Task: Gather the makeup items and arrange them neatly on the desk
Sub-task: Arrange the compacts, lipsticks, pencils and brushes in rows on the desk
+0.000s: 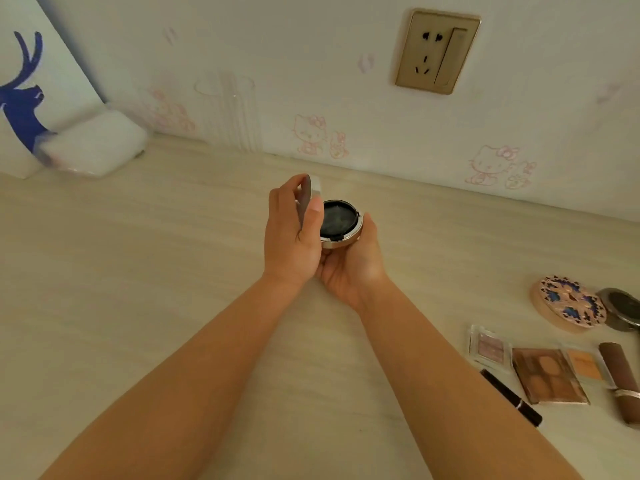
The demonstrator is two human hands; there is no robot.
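Left grip [292,233] pinches the raised lid [308,194]; right grip [353,268] cradles the open compact [341,221] from beneath.

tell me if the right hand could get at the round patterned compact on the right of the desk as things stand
Probably not yet: the right hand cradles the open silver round compact. The desk between it and the round blue-and-gold patterned compact looks bare, so nothing else blocks it.

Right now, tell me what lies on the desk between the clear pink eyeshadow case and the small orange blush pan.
In the head view, a brown rectangular eyeshadow palette lies between the clear pink eyeshadow case and the small orange blush pan, close beside both.
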